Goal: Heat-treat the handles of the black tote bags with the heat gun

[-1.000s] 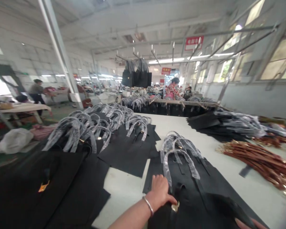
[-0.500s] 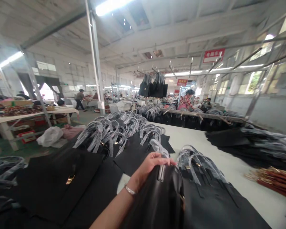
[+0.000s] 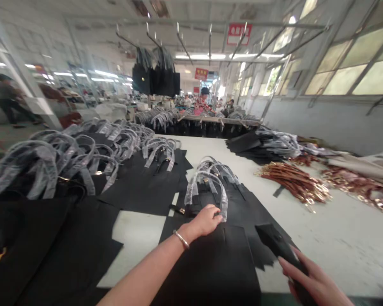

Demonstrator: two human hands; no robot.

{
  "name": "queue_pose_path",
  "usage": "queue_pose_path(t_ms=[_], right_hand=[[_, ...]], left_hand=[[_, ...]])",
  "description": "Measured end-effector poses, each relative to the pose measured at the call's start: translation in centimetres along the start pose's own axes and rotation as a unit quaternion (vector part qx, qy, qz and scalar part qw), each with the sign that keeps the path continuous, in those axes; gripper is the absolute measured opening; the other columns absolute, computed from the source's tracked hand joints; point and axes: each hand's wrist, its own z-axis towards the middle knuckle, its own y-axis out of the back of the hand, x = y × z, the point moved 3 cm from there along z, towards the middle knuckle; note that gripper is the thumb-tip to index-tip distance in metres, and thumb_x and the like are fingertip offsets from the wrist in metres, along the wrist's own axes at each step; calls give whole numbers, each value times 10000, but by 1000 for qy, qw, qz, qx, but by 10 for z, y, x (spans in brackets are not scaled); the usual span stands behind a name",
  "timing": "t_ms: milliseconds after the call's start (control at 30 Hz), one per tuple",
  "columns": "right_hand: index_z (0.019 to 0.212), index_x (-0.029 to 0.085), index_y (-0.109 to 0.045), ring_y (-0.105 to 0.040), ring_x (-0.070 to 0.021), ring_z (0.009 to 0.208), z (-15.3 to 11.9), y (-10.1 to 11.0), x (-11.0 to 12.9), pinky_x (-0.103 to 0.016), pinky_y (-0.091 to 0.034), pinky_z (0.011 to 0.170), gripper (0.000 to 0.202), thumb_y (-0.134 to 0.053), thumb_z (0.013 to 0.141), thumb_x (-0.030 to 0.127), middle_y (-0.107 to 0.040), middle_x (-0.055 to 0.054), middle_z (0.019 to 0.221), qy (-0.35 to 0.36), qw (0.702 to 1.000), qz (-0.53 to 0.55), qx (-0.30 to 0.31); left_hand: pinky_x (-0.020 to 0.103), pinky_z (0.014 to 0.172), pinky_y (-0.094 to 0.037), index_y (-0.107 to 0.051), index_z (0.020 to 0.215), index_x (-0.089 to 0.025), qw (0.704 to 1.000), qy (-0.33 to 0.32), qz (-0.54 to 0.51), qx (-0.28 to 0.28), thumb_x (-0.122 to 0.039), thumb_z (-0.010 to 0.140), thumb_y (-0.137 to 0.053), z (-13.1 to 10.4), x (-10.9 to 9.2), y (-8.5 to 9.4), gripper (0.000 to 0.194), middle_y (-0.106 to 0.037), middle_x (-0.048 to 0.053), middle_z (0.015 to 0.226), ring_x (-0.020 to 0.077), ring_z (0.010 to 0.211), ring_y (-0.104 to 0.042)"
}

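Note:
My left hand (image 3: 206, 220), with a bangle at its wrist, is closed at the foot of a plastic-wrapped handle (image 3: 224, 204). That handle arches from the top of a black bag panel (image 3: 210, 263) lying in front of me. More black panels with wrapped handles lie beneath and beyond it. Lower right, my right hand (image 3: 309, 272) is closed around a dark, flat strap-like piece (image 3: 271, 238); its lower end is hidden by the fingers. A short black tab with a metal fitting (image 3: 178, 209) pokes out left of the panel.
Stacked black panels with wrapped handles (image 3: 73, 157) cover the left of the white table (image 3: 137, 233). To the right lie a bundle of brown straps (image 3: 290, 180) and more black pieces (image 3: 261, 142). Bags hang on a rack (image 3: 156, 78); a person (image 3: 202, 102) is beyond.
The view has swung right. My left hand has gone from the top of a raised black bag to a handle on the flat panel. My right hand has come into view with a dark piece.

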Motion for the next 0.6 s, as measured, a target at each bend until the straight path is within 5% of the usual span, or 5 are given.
queue_pose_path(t_ms=[67, 333, 600], right_hand=[[1394, 164, -354, -573, -190, 423, -2, -15, 10, -273, -452, 411, 866, -634, 715, 622, -531, 57, 484, -2, 998, -15, 55], [1351, 190, -459, -538, -116, 416, -5, -61, 32, -198, -418, 384, 615, -608, 810, 443, -557, 50, 578, -46, 971, -73, 223], [1250, 201, -546, -529, -106, 375, 13, -85, 45, -179, -404, 346, 485, -597, 831, 441, -525, 66, 544, -55, 957, -81, 273]], left_hand=[[316, 919, -417, -662, 920, -183, 999, -18, 32, -38, -159, 754, -562, -18, 12, -6, 195, -605, 85, 1063, 225, 1008, -561], [363, 945, -411, -582, 1030, -204, 988, 9, 140, -67, -150, 786, -591, -94, 33, -14, 250, -548, 59, 1106, 226, 1041, -498], [402, 959, -448, -497, 1168, -210, 993, 18, 86, -81, -183, 727, -671, -98, 60, -23, 475, -515, 83, 1203, 252, 1108, -497]])
